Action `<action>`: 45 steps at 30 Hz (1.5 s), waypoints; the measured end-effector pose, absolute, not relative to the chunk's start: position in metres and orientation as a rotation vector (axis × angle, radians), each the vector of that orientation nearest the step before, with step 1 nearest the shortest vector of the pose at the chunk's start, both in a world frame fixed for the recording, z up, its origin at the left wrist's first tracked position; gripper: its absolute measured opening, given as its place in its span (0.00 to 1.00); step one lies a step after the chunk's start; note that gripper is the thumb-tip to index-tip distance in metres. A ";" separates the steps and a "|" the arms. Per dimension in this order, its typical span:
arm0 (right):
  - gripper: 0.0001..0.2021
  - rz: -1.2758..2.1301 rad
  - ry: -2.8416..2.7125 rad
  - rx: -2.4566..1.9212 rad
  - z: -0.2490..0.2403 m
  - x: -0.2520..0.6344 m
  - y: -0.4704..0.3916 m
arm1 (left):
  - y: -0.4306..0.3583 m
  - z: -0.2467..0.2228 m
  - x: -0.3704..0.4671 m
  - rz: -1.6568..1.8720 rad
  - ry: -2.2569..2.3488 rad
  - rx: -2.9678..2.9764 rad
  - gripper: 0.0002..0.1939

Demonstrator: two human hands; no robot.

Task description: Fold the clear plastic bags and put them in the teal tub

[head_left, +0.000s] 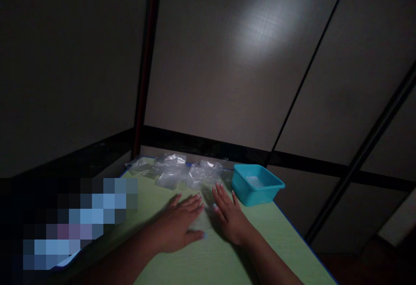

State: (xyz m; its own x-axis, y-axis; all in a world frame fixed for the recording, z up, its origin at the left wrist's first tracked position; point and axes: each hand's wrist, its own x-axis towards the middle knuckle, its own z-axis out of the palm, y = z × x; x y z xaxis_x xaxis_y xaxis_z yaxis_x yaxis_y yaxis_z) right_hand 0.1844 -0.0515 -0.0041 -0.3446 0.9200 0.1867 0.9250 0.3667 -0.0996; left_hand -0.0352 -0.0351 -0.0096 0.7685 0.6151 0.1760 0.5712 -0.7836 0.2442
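My left hand and my right hand lie palm down, fingers spread, on a green table. Between and partly under them is a small clear plastic bag, pressed flat on the table. Just beyond my fingertips lies a heap of crumpled clear plastic bags at the far end of the table. A turquoise plastic tub stands to the right of my right hand, close to its fingers.
The table has a blue edge and ends near the wall. Dark-framed wall panels rise behind it. A blurred patch covers the left side. The room is dim.
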 end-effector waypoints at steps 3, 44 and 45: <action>0.26 0.087 -2.501 -1.601 -0.008 0.176 -0.054 | -0.031 -0.014 -0.029 0.537 1.297 2.738 0.28; 0.26 0.170 -2.297 -2.077 -0.018 0.186 -0.043 | -0.046 -0.037 -0.007 0.324 1.578 2.559 0.38; 0.26 0.172 -2.296 -2.076 -0.017 0.186 -0.043 | -0.045 -0.038 -0.008 0.332 1.605 2.546 0.38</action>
